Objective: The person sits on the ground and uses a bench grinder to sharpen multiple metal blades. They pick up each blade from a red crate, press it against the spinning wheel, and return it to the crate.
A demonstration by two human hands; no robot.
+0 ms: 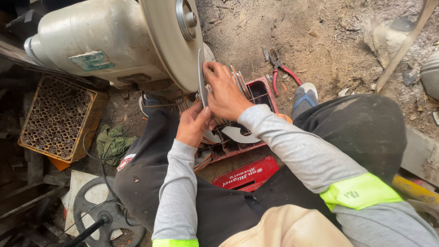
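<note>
Both hands hold one flat curved metal blade (201, 75) edge-on against the rim of a large grinding wheel (170, 43). My right hand (224, 91) grips the blade's upper part, fingers pressing it toward the wheel. Lower down, my left hand (194, 123) holds its bottom end. The wheel is mounted on a pale cylindrical motor (96, 41). Beneath the hands a red plastic crate (267, 89) holds several more curved blades (238, 134).
A yellow crate (89, 123) packed with small tubes stands at the left, with a green rag (112, 144) beside it. Red-handled pliers (280, 71) lie on the dirt ground behind the crate. A metal disc (107, 217) lies lower left. My knees flank the red crate.
</note>
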